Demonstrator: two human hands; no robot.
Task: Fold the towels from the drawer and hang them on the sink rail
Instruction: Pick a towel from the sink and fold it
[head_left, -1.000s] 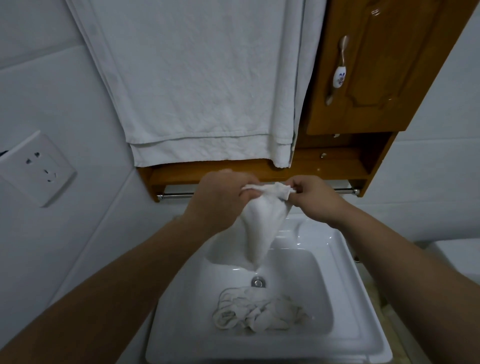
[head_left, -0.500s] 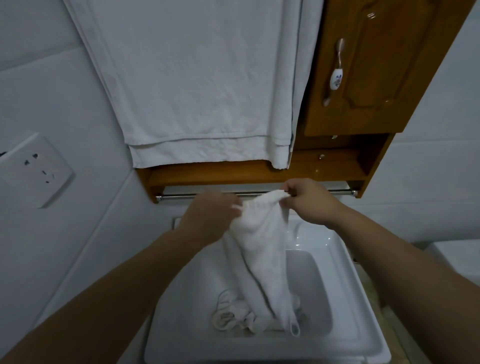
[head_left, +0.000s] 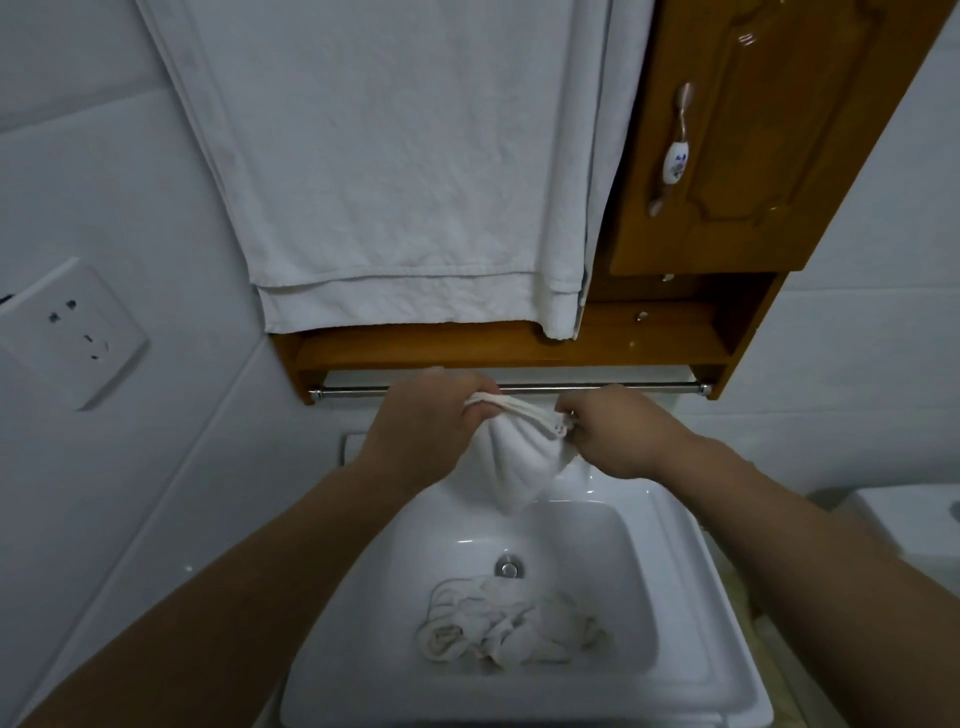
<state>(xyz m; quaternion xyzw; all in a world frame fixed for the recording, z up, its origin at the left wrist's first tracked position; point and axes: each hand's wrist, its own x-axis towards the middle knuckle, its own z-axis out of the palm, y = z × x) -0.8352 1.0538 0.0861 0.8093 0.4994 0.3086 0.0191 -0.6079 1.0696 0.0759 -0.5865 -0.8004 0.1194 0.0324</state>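
single head cam, close, angled fwd & down over sink (head_left: 691, 587) toward wall cabinet (head_left: 753, 156)

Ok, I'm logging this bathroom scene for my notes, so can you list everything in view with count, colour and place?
Small white towel: one, white, held above the sink.
Crumpled white cloths: one heap, off-white, in the basin near the drain.
White ceramic sink: one, white, bottom centre.
Metal rail: one, silver, under the cabinet shelf.
Large white hanging towels: layered, white, top centre.
Wooden wall cabinet: one, brown, top right.
Wall socket: one, white, left wall.
Left hand: gripping the towel's edge.
Right hand: gripping the other end.
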